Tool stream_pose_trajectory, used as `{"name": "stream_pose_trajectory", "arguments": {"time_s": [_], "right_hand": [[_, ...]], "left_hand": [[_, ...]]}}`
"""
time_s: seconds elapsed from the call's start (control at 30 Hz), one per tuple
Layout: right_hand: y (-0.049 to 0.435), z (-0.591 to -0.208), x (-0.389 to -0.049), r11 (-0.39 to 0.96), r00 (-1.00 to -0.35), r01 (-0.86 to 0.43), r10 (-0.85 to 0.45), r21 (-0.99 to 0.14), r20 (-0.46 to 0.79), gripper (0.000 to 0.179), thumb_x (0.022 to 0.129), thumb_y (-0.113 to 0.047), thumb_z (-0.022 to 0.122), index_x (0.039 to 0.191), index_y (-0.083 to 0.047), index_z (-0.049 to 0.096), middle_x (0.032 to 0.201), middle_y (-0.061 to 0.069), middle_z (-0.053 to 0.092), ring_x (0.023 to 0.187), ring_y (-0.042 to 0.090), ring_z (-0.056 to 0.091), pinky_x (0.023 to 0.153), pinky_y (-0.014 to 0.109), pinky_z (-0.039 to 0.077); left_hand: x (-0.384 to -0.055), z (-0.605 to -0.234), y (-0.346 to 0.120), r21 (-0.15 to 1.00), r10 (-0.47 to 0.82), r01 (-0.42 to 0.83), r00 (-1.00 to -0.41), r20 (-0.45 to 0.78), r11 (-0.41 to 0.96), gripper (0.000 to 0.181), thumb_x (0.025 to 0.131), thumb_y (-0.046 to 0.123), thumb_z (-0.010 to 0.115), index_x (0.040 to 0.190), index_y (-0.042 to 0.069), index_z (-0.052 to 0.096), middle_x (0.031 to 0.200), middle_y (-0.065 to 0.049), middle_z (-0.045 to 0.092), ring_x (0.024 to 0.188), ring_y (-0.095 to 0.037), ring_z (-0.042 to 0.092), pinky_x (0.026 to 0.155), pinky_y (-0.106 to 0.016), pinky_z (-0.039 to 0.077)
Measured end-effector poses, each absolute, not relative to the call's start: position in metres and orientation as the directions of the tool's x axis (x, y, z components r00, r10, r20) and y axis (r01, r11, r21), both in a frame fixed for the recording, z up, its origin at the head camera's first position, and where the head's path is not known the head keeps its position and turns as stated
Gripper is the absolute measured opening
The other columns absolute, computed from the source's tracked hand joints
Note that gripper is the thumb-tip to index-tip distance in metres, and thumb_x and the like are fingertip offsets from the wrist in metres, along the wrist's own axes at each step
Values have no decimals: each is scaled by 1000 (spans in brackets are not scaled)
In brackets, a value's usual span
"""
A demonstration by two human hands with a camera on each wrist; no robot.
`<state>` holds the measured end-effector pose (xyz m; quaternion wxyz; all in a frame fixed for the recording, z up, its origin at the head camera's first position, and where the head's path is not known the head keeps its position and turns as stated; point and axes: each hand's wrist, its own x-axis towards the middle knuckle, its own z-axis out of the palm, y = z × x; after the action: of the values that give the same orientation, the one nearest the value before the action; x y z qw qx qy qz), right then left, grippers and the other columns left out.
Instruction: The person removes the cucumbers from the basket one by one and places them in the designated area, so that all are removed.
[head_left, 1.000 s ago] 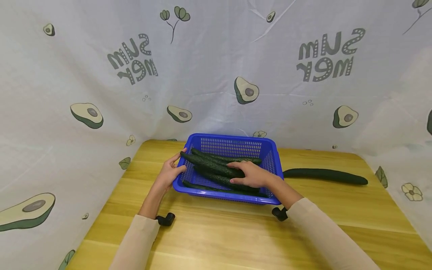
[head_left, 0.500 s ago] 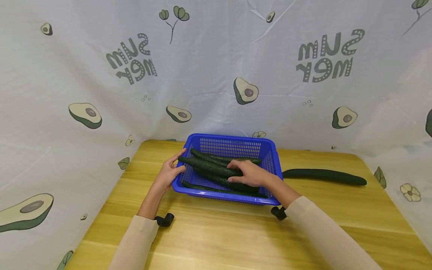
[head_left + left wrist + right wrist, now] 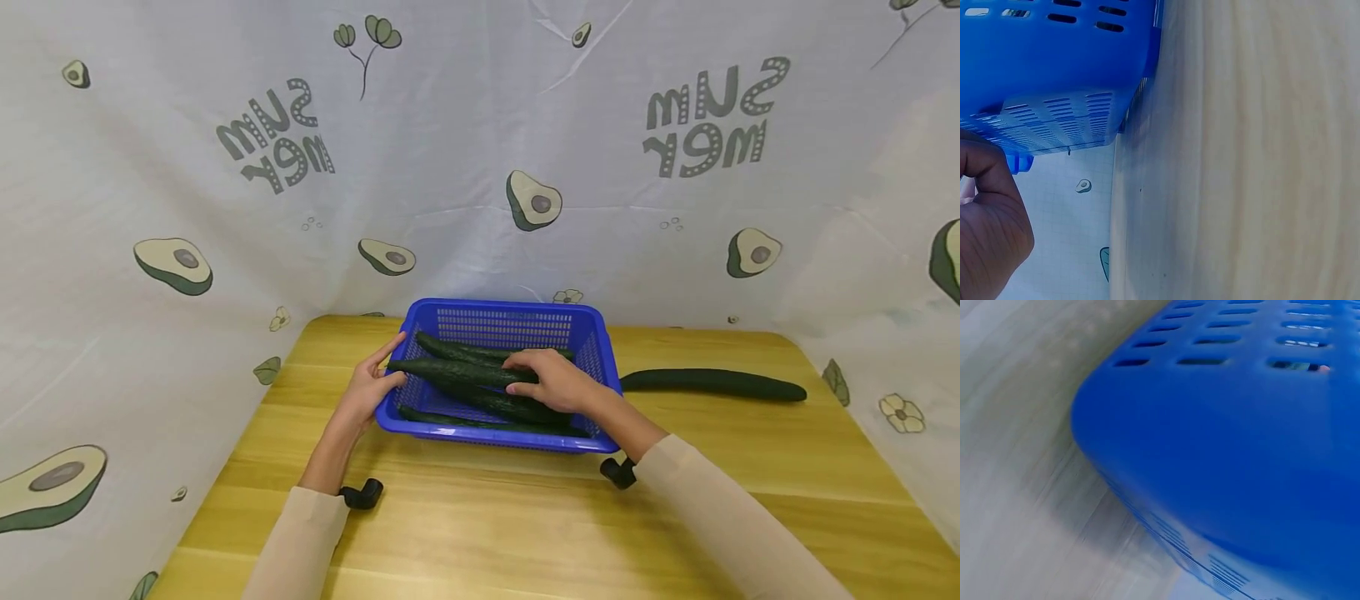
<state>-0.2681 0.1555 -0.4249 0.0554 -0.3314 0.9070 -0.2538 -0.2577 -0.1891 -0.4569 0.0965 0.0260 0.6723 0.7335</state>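
A blue plastic basket with slotted walls stands on the table and holds several dark green cucumbers. My left hand grips its left rim, thumb toward the inside. In the left wrist view, part of that hand shows beside the basket wall. Reaching in over the right side, my right hand holds the right end of a cucumber. This cucumber lies across the others, its left tip near the left rim. The basket's outer wall fills most of the right wrist view, hiding the right hand.
On the wooden table, one long cucumber lies to the right of the basket. Behind the table hangs a pale curtain with avocado prints. A black wrist device sits at the left wrist, another at the right.
The left end of the held cucumber has swung down and toward the front. My left hand stays at the rim. The head view has shifted slightly.
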Motion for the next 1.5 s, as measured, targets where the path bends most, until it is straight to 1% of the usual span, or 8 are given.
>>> {"name": "stream_pose_trajectory", "arguments": {"time_s": [0.1, 0.37, 0.63, 0.77, 0.93, 1.03, 1.13, 1.5], "right_hand": [[158, -424, -267, 648, -790, -571, -600, -504, 124, 40, 99, -29, 68, 135, -9, 67, 133, 11, 68, 125, 31, 63, 104, 50, 53], [165, -415, -265, 635, -797, -580, -572, -510, 194, 38, 99, -29, 68, 132, -11, 68, 130, 9, 70, 122, 30, 65, 103, 50, 54], [170, -400, -257, 652, -806, -581, -542, -487, 237, 38, 100, -32, 67, 134, -14, 68, 133, 8, 68, 126, 32, 62, 105, 54, 51], [175, -391, -253, 657, -816, -572, -520, -491, 255, 39, 99, -32, 68, 135, -15, 67, 135, 9, 67, 128, 33, 61, 106, 56, 51], [189, -384, -252, 657, -816, -575, -500, -487, 288, 39, 99, -27, 69, 135, -12, 68, 135, 10, 68, 130, 34, 60, 106, 57, 50], [200, -383, -252, 655, -819, -573, -490, -493, 300, 39, 99, -24, 69, 134, -9, 67, 135, 12, 68, 130, 36, 60, 106, 58, 50], [212, -384, -250, 666, -829, -558, -475, -496, 294, 39, 99, -23, 68, 135, -7, 66, 135, 13, 67, 130, 37, 59, 106, 59, 50], [250, -394, -236, 722, -863, -505, -428, -473, 268, 39, 101, -22, 65, 137, -7, 64, 136, 16, 66, 129, 40, 59, 105, 62, 49]], "left_hand": [[-257, -457, -189, 991, 179, -110, -979, -95, -75, 78, 91, -7, 60, 158, 30, 44, 83, -12, 74, 61, -18, 70, 54, -30, 60], [-256, -456, -188, 989, 197, -121, -975, -104, -79, 79, 92, -5, 60, 160, 29, 41, 96, -14, 77, 71, -23, 75, 59, -33, 63], [-257, -455, -191, 990, 201, -119, -974, -102, -76, 80, 92, -6, 60, 161, 28, 39, 92, -12, 77, 71, -23, 76, 59, -33, 63], [-256, -456, -191, 990, 195, -120, -975, -104, -74, 80, 91, -6, 61, 160, 28, 40, 93, -15, 77, 73, -23, 76, 60, -34, 63], [-256, -456, -190, 992, 187, -114, -977, -102, -59, 79, 92, -5, 61, 160, 29, 41, 107, -25, 74, 80, -24, 77, 64, -36, 64], [-255, -456, -189, 993, 181, -107, -979, -96, -51, 79, 91, -5, 60, 160, 29, 41, 121, -30, 69, 85, -25, 77, 68, -38, 65], [-256, -457, -189, 994, 179, -103, -979, -94, -42, 79, 91, -4, 61, 160, 30, 41, 129, -33, 65, 88, -25, 76, 71, -39, 65], [-256, -457, -189, 994, 180, -105, -979, -97, -40, 80, 91, -5, 60, 160, 30, 41, 133, -35, 62, 88, -23, 76, 72, -37, 65]]}}
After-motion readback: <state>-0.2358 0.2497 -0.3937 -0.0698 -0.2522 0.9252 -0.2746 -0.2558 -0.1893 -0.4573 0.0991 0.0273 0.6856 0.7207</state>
